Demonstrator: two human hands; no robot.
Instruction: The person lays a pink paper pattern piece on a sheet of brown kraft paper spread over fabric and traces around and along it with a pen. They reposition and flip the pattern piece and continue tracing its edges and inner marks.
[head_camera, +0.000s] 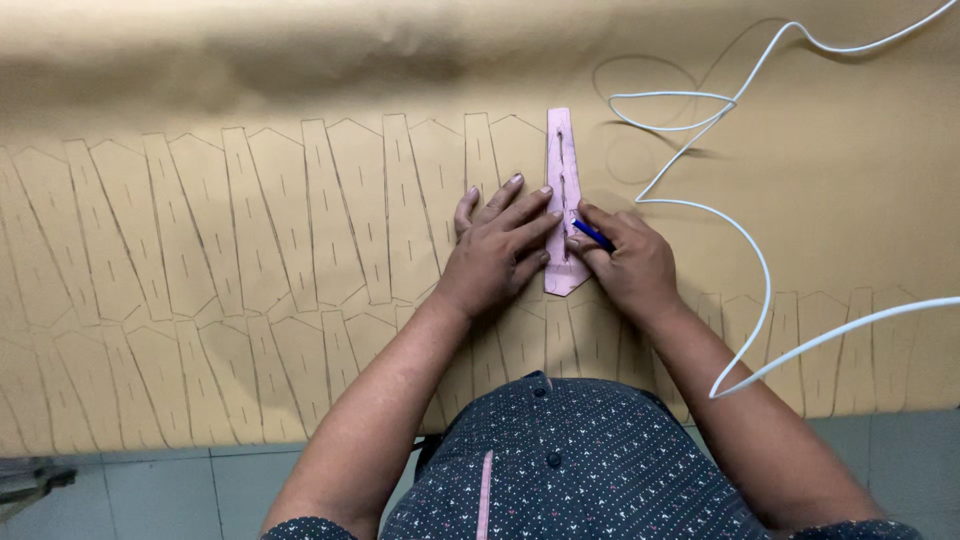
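A wide sheet of brown paper (820, 200) covers the counter from edge to edge, its near border running just above a strip of grey tiled floor (150, 490). Two rows of pencilled outlines (250, 230), long tapered shapes with pointed ends and short dashes down their middles, fill the left and centre of the sheet. A white cable (745, 235) loops and trails over the right part of the paper.

The left hand (497, 243) lies flat and open, fingers spread and stretched forward, their tips pressing on the left edge of a narrow pink template (562, 150). This template lies lengthwise away from the person, at the right end of the upper row of outlines, with a pointed near end and slots along its centre.

The right hand (628, 262) is curled, its fingers pinched round a blue pen (594, 235) whose tip meets the right edge of the template. Both hands sit close together, either side of the pink strip.
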